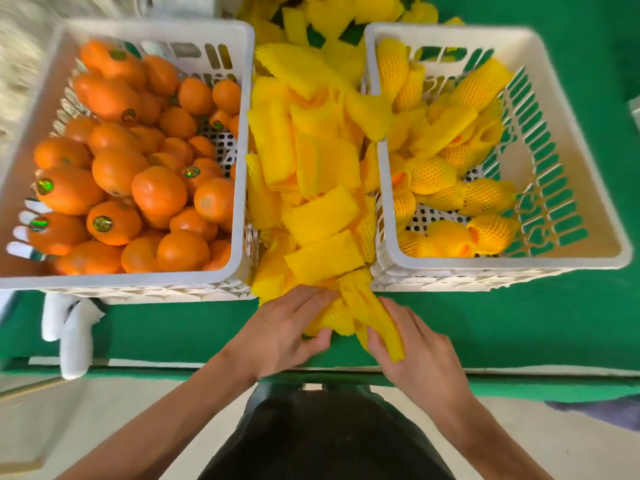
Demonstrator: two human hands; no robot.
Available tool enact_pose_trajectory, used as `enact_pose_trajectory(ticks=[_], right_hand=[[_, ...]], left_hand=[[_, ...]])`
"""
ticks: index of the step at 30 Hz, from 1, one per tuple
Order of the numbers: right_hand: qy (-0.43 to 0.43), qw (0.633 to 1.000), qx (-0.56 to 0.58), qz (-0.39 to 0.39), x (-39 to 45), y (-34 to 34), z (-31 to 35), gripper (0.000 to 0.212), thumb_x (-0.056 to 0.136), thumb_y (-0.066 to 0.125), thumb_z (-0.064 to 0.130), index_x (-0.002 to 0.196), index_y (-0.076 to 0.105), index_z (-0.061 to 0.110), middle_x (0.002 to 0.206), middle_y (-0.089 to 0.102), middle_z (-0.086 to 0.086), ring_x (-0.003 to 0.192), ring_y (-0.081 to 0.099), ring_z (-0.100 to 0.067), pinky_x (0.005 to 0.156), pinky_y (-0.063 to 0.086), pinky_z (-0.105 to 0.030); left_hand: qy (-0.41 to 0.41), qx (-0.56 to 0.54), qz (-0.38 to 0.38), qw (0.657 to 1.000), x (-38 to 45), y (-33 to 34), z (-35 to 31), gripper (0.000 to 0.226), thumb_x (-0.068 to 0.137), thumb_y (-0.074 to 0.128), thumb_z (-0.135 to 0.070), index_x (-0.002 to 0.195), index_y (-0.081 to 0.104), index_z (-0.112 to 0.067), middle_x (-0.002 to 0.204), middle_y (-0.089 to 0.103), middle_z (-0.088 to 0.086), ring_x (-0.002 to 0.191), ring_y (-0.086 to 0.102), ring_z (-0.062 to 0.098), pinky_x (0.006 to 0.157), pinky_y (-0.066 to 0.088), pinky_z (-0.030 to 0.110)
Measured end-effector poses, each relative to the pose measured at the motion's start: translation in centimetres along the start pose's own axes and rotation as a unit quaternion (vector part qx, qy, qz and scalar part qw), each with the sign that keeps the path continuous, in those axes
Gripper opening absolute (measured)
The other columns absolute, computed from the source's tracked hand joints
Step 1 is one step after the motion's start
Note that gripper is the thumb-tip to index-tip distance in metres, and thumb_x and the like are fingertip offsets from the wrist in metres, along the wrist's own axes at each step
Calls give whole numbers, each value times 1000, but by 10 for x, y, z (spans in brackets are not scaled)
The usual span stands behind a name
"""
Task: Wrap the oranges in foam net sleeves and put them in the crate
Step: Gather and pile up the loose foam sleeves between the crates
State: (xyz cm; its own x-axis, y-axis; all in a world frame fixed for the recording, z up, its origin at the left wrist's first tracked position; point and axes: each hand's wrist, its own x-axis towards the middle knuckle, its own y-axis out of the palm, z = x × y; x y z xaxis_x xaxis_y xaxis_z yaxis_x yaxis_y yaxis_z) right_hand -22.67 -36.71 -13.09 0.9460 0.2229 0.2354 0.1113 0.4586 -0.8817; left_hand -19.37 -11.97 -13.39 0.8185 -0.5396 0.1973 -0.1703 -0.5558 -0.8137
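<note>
A white crate on the left holds several bare oranges. The white crate on the right holds several oranges wrapped in yellow foam net sleeves. Between the crates lies a pile of empty yellow sleeves. At the near end of the pile my left hand rests on the sleeves with its fingers curled over one. My right hand grips a stretched yellow sleeve that runs across its fingers. No orange shows in either hand.
Both crates stand on a green table, whose near edge is just behind my hands. A white glove hangs over that edge at the left. More yellow sleeves are heaped at the back.
</note>
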Motion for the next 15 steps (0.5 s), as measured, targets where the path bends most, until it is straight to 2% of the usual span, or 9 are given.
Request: enact_pose_trajectory(ticks=[2, 5, 7, 10, 13, 15], right_hand=[[6, 999, 14, -37, 17, -10, 16, 46, 96, 57, 41, 128, 62, 9, 98, 72, -3, 68, 71, -20, 50, 57, -29], [-2, 995, 47, -89, 53, -28, 38, 49, 95, 60, 40, 131, 62, 6, 110, 72, -5, 82, 73, -21, 61, 61, -32], [13, 990, 93, -101, 81, -41, 51, 51, 95, 58, 43, 135, 58, 11, 117, 71, -4, 92, 71, -20, 69, 61, -33], [14, 986, 116, -117, 124, -56, 67, 54, 98, 52, 48, 142, 47, 19, 128, 66, -5, 102, 64, -17, 75, 55, -25], [-6, 985, 78, -152, 170, -67, 77, 55, 101, 48, 50, 148, 37, 24, 140, 59, -7, 108, 63, -24, 74, 58, -35], [-14, 981, 71, -178, 202, -71, 82, 57, 102, 46, 51, 151, 32, 25, 142, 56, -7, 115, 61, -24, 79, 57, -36]], left_hand=[[-40, -18, -26, 999, 9, -21, -9, 52, 90, 79, -27, 135, 65, -6, 128, 68, 9, 115, 66, 25, 93, 58, 36], [-91, -62, -82, 991, 29, -49, -20, 54, 93, 72, -36, 139, 61, -11, 133, 65, 3, 120, 59, 15, 101, 42, 13], [-108, -72, -117, 985, 47, -68, -23, 54, 93, 73, -35, 140, 60, -13, 136, 63, 0, 124, 55, 10, 102, 34, 4], [-118, -65, -165, 977, 79, -98, -18, 56, 93, 75, -33, 143, 58, -15, 140, 61, -1, 128, 53, 10, 103, 34, 5], [-105, -45, -227, 967, 116, -126, -10, 54, 94, 75, -31, 143, 58, -15, 139, 61, 0, 126, 54, 10, 101, 33, 3], [-93, -26, -279, 955, 140, -144, -3, 53, 94, 76, -30, 142, 58, -15, 137, 62, 2, 125, 53, 12, 101, 31, 2]])
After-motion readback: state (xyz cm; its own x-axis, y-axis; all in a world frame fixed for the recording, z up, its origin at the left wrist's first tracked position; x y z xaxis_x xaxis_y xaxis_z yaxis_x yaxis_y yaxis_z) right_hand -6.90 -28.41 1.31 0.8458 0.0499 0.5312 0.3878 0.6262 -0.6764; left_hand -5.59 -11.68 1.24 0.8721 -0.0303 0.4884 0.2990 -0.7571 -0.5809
